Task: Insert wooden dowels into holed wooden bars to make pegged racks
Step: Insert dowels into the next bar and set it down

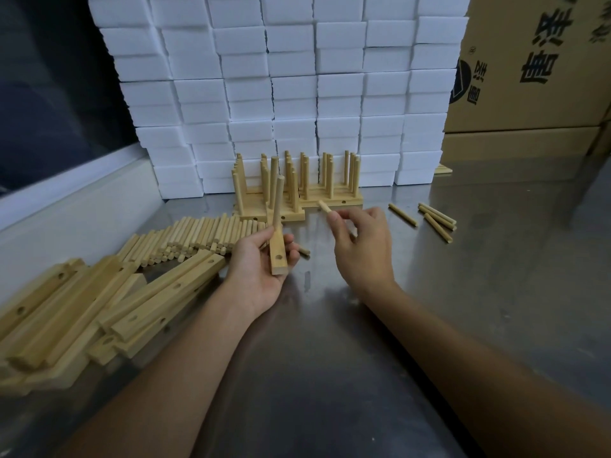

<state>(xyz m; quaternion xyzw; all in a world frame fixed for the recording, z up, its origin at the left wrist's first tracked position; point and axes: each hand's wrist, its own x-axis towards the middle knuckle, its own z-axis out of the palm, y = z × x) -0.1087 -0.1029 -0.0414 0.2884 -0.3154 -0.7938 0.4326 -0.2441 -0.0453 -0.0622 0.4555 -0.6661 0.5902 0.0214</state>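
Across the steel table (429, 325): I see the work spread from far edge to near, with a wall of white foam blocks (291, 94) and a cardboard carton (529, 61) behind it.
Finished racks (297, 190): they stand against the foam, pegs upright, well beyond both of my hands.
Spare bars (99, 312): a loose heap lies far to my left, holes showing.
Dowel stock (195, 236): a packed row lies just left of my left hand; a few strays (436, 219) lie to the right of my right hand.
Bar in hand (277, 256): it runs roughly away from me, near end low, one open hole (279, 258) facing up close to that end.
Seated dowel (277, 200): one peg rises from the bar's far part, nearly upright.
Left hand (261, 269): palm up, fingers curled round the bar, holding it above the table.
Right hand (360, 246): fingertips pinch a loose dowel (325, 207), whose free end points up and left toward the racks.
Key relation: the open hole lies left of and nearer to me than the right hand's dowel, and the dowel's axis is tilted well off the hole's axis.
Nearer hand: the right one carries the peg, so I judge it must swing the dowel upright and cross leftward onto the hole.
Risk: I reckon a skewed entry would jam at the rim.
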